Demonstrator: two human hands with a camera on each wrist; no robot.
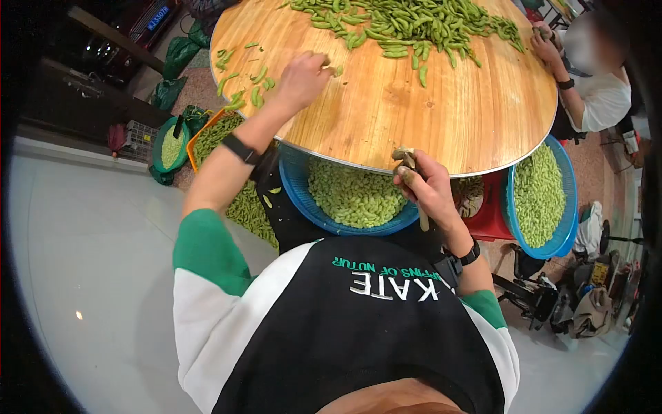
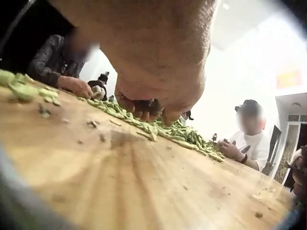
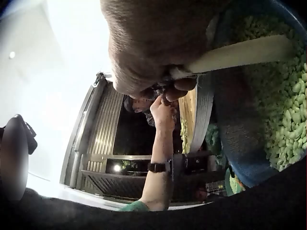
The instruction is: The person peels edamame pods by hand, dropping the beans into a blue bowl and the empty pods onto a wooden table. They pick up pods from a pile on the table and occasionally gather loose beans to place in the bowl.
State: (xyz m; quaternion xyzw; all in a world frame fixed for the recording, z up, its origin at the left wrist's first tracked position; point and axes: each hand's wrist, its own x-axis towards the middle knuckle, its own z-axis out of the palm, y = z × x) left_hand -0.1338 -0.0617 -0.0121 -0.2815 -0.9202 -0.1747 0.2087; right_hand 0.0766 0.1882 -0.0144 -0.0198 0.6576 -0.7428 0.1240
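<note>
My left hand (image 1: pixel 303 79) is over the left part of the round wooden table (image 1: pixel 372 124), its fingers bent. A small greenish bit (image 1: pixel 338 70) shows right at its fingertips; I cannot tell whether they hold it. Close to the table's front edge, my right hand (image 1: pixel 431 185) grips a pale flat stick (image 3: pixel 240 55) like a handle, which sticks out below the fist. At the fingertips shows a pale and brownish piece (image 1: pixel 403 153). A heap of green bean pods (image 1: pixel 420 27) lies at the far side. A few loose pods (image 1: pixel 258 86) lie left of my left hand.
Beneath the table edge stands a blue basket (image 1: pixel 293 190) of shelled green beans (image 1: pixel 358 193). Another blue basket (image 1: pixel 571 186) with beans stands at right, by a red container (image 1: pixel 491 207). An orange-rimmed crate (image 1: pixel 191 148) of pods is at left. A person (image 1: pixel 600 103) sits at the table's right.
</note>
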